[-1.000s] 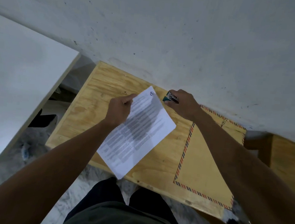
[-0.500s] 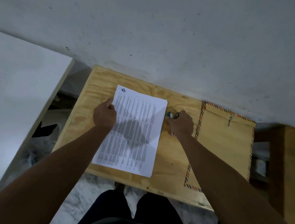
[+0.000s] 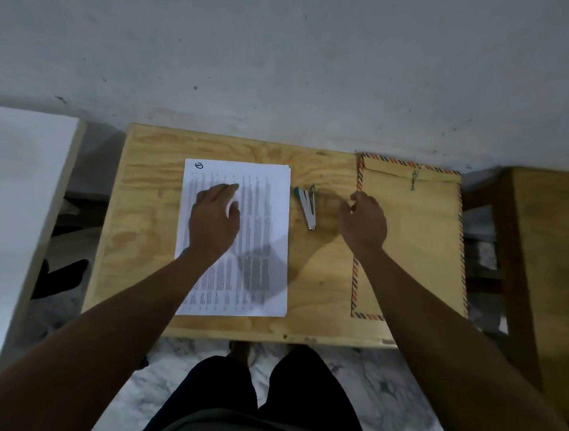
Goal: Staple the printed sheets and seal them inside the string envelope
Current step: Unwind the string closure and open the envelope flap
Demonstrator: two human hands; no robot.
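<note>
Resting flat on the printed sheets [image 3: 259, 247], the left hand [image 3: 214, 221] is seen with fingers straight, pinning the stack to the worktop [image 3: 144, 223]. Thin, limp, slippery paper is judged best squared and pinched at a corner. Just beyond its right edge the stapler [image 3: 307, 207] lies untouched; the right hand [image 3: 366, 222], loosely curled and empty, hovers at the string envelope [image 3: 411, 247].

A: Location type?
B: Makeshift home desk, not an office. Bare small plywood table [image 3: 143, 237] pushed against a scuffed white plaster wall [image 3: 289, 61], grey-veined marble floor [image 3: 381, 395] below.
A: Other furniture?
B: White board panel [image 3: 10, 191] left, brown wooden furniture piece [image 3: 553, 273] right.
</note>
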